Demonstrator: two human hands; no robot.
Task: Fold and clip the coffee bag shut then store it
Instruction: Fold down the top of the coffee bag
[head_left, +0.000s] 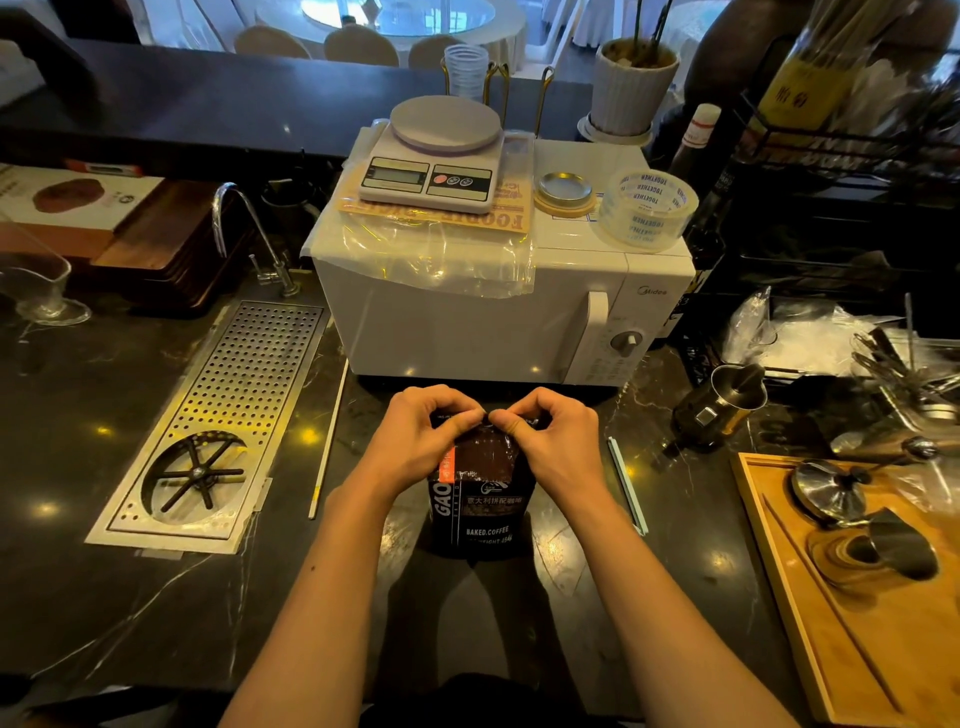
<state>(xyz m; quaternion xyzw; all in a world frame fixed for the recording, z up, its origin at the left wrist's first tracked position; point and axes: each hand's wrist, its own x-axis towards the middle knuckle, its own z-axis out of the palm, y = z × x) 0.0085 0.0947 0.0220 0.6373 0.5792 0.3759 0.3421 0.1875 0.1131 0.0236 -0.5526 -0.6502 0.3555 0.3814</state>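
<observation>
A black coffee bag (480, 512) with white lettering stands upright on the dark marble counter, just in front of the white microwave. My left hand (423, 436) pinches the left part of its top edge. My right hand (553, 439) pinches the right part. Thumbs and forefingers meet at the middle of the bag's top, which is pressed together. A long pale blue-green stick (627, 486), maybe a sealing clip bar, lies on the counter to the right of the bag. A long white rod (328, 439) lies to the left.
A white microwave (498, 317) carries a kitchen scale (434, 156), a tape roll (647, 208) and a jar lid. A perforated steel drain tray (218, 421) is set in the counter at left. A metal pitcher (719, 410) and a wooden tray (852, 587) with utensils sit at right.
</observation>
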